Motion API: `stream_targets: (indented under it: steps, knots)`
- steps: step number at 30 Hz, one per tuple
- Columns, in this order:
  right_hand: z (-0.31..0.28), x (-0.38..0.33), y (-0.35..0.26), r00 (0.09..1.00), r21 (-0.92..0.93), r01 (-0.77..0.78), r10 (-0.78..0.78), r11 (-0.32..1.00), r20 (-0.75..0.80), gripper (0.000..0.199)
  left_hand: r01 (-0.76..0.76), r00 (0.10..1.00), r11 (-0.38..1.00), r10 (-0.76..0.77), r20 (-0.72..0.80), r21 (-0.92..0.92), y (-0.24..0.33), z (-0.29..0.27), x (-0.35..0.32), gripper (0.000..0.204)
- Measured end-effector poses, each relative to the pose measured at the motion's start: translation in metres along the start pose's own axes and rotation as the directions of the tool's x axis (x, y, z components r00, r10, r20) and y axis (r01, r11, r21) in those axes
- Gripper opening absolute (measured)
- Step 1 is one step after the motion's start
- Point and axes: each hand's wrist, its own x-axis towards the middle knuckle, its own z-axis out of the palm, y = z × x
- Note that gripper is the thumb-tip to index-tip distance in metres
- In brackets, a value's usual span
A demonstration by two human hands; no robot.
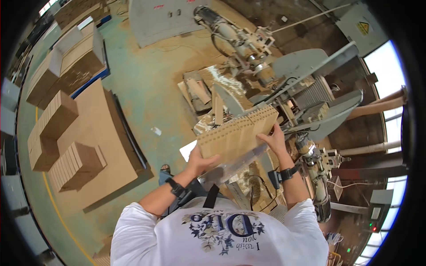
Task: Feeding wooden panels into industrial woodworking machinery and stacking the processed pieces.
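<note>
- Left hand [200,163] is partly curled around the left end of a tan stack of boards [237,141], thumb laid along the near face.
- Right hand [276,141] grips the opposite end, partly closed, thumb pressed on the near face; the stack is held between both palms in front of the body, slightly tilted, with rows of round holes along its far edge.
- Dark blue lettering [242,224] and a floral print cover the white shirt [186,248], upside down in this view.
- Small red characters [158,6] mark a pale grey cabinet [164,29] at the top, too small to make out.
- Yellow triangular warning sign [364,28] on a grey box at upper right.
- Green floor [133,66], dusted brown, with a yellow line [54,199] at left.
- Brown sheet [115,162] at left, bearing stacked panels [73,166].
- Machinery [235,40] with metal cylinders stands ahead and to the right, near scattered wood offcuts [197,91].
- Control box [379,208] at far right shows red and green lights.
</note>
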Motion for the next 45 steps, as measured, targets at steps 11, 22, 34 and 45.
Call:
stream_targets:
  steps: [11,22,34,45]
  knots:
    - [0.053,-0.007,0.037,0.997,0.627,0.074,-0.058,0.776,-0.045,0.080,-0.112,0.989,0.885,0.144,-0.037,0.452,-0.028,-0.012,0.008,0.049]
    - [0.063,0.004,0.037,0.988,0.531,0.153,-0.140,0.833,-0.066,0.081,-0.061,0.988,0.949,0.101,-0.115,0.311,-0.018,-0.012,-0.004,0.050]
    - [-0.069,0.017,-0.074,0.710,-0.604,0.416,0.171,0.680,0.683,0.088,0.516,0.752,0.304,-0.609,0.253,-0.801,0.012,0.051,-0.052,0.043]
    - [-0.010,0.045,-0.044,0.584,-0.517,0.506,0.166,0.690,0.794,0.085,0.516,0.681,0.159,-0.672,0.291,-0.842,-0.018,0.036,-0.048,0.048]
